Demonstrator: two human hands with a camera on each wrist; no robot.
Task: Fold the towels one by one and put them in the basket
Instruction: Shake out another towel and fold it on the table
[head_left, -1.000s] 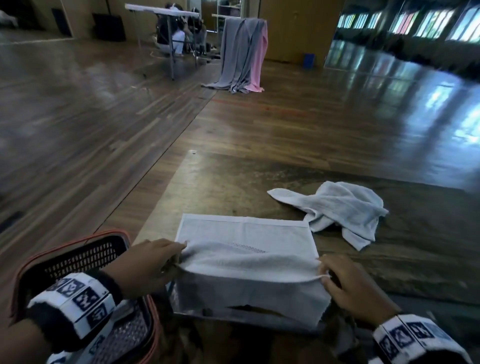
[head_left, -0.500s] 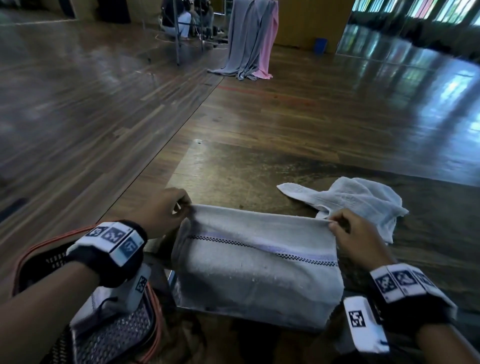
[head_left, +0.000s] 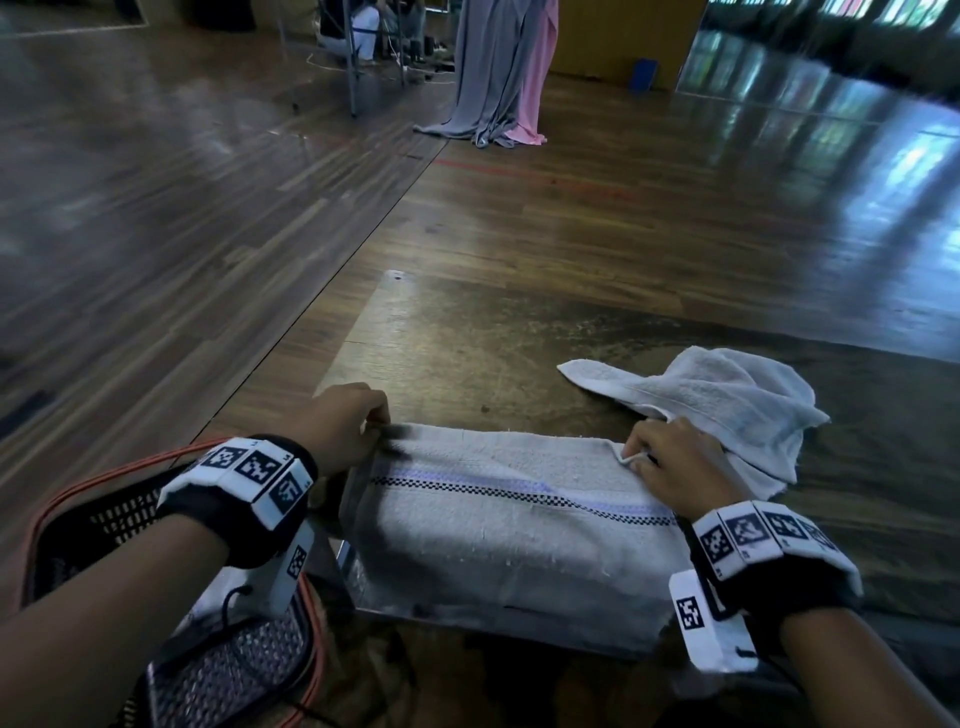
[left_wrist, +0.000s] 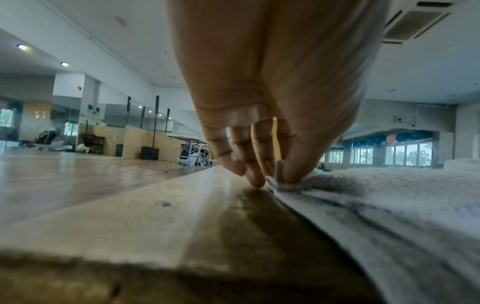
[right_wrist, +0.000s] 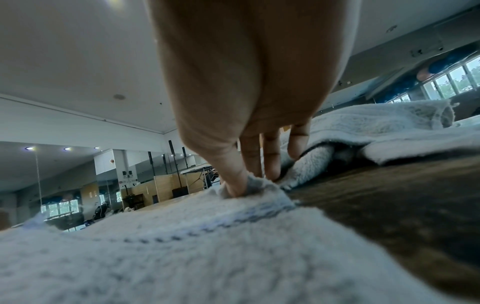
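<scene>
A white towel (head_left: 509, 530) with a dark checked stripe lies folded in half on the worn tabletop (head_left: 467, 353), its near part hanging over the front edge. My left hand (head_left: 348, 426) pinches its far left corner (left_wrist: 279, 179) between thumb and fingers. My right hand (head_left: 670, 462) pinches the far right corner (right_wrist: 249, 185) the same way. A second white towel (head_left: 717, 400) lies crumpled just behind my right hand, also in the right wrist view (right_wrist: 376, 125). The red-rimmed mesh basket (head_left: 104, 519) sits low at the left, under my left forearm.
The table's left edge (head_left: 358, 332) runs close to my left hand. Beyond it is open wooden floor. Grey and pink cloths (head_left: 498, 73) hang far back near a folding table with people (head_left: 363, 31).
Both hands carried the towel's near edge away from me and laid it on the far edge, folding it in half. The striped side now faces up.
</scene>
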